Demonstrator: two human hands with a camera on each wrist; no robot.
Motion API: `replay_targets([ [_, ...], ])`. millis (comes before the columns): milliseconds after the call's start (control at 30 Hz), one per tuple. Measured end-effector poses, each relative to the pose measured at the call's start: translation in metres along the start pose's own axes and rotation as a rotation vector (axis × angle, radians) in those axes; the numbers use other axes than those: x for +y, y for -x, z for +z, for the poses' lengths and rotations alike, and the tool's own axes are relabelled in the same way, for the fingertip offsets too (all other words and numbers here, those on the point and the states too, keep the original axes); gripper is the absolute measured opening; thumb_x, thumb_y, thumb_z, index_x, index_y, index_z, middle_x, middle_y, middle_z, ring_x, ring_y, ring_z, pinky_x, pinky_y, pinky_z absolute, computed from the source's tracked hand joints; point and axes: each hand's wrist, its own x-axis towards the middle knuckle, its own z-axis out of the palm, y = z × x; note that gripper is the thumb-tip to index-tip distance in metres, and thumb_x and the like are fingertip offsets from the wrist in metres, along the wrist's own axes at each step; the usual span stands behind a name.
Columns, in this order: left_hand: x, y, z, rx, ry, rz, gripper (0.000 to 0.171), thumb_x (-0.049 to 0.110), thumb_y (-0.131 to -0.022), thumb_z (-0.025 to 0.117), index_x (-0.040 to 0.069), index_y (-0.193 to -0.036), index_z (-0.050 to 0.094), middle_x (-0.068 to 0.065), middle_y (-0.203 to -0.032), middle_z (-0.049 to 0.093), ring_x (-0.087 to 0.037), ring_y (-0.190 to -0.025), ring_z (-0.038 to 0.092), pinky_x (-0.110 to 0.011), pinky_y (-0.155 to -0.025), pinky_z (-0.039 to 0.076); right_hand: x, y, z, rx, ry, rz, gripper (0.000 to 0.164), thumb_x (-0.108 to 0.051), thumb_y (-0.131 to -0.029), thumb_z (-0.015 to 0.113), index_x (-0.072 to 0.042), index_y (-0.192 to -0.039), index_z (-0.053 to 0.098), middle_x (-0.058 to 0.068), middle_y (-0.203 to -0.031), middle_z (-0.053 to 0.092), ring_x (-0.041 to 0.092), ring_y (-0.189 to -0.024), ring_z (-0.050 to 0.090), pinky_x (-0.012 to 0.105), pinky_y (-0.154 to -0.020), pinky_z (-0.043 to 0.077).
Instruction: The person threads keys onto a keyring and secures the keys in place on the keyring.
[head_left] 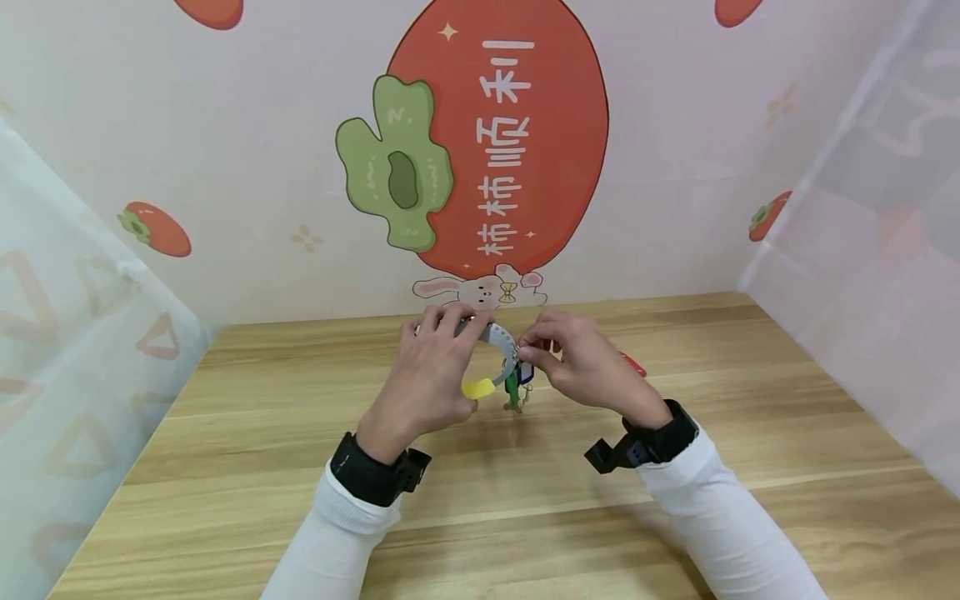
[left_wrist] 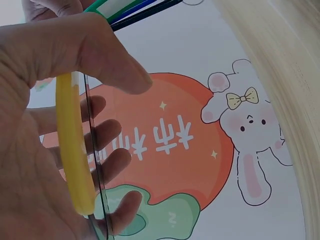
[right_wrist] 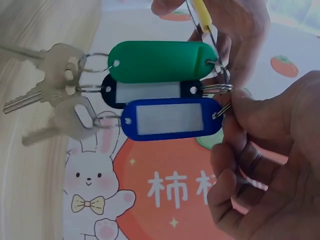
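My left hand [head_left: 435, 371] grips a flat-looking hoop [head_left: 506, 343] with grey and yellow parts; in the left wrist view its yellow part [left_wrist: 75, 150] lies between the thumb and palm. At the hoop's right side, my right hand [head_left: 573, 358] pinches small metal rings with thumb and fingertips. From these rings hang a green key tag [right_wrist: 157, 62], a black key tag [right_wrist: 147, 91] and a blue key tag [right_wrist: 172, 119], with metal keys [right_wrist: 62, 65] on their far ends. Whether the rings are threaded on the hoop is hard to tell.
Behind my right hand a red object [head_left: 633, 364], partly hidden, lies on the wooden table [head_left: 300, 483]. A printed backdrop [head_left: 262, 150] with a big persimmon and a rabbit stands at the table's back edge; curtain-like sheets [head_left: 75, 375] flank both sides.
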Motion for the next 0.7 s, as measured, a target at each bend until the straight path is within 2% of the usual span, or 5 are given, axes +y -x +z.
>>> replay_targets([
  [133,0.0,0.0,0.0,-0.004,0.009,-0.011,0.093,0.028,-0.051,0.082,0.019,-0.135,0.042,-0.007,-0.13,0.041,-0.03,-0.117,0.036,-0.054,-0.09,0.032,0.0,0.0,0.0,0.006,-0.026,0.041,0.004,-0.019,-0.086,0.062,-0.017,-0.085,0.065,-0.009,-0.075,0.054,0.009,-0.065,0.048,0.028,-0.059,0.04],
  [433,-0.001,0.0,-0.002,0.019,0.077,-0.041,0.099,0.028,-0.052,0.08,0.024,-0.14,0.036,-0.006,-0.128,0.041,-0.028,-0.114,0.036,-0.053,-0.087,0.033,0.011,-0.001,-0.002,-0.042,-0.295,0.121,0.008,-0.023,-0.087,0.06,-0.018,-0.091,0.065,-0.001,-0.082,0.058,0.016,-0.071,0.052,0.032,-0.062,0.043],
  [567,-0.001,0.0,-0.002,0.033,0.092,-0.044,0.098,0.028,-0.052,0.08,0.025,-0.14,0.037,-0.006,-0.126,0.042,-0.028,-0.112,0.037,-0.052,-0.086,0.034,0.015,0.0,-0.001,-0.059,-0.334,0.133,0.008,-0.022,-0.087,0.061,-0.018,-0.091,0.066,0.0,-0.084,0.059,0.016,-0.075,0.054,0.033,-0.064,0.044],
  [700,-0.001,0.0,-0.001,0.034,0.093,-0.042,0.095,0.03,-0.052,0.079,0.022,-0.138,0.039,-0.005,-0.126,0.043,-0.028,-0.111,0.038,-0.05,-0.084,0.034,0.017,0.0,-0.001,-0.061,-0.321,0.098,0.006,-0.02,-0.086,0.062,-0.018,-0.09,0.066,-0.002,-0.083,0.058,0.016,-0.073,0.053,0.032,-0.063,0.043],
])
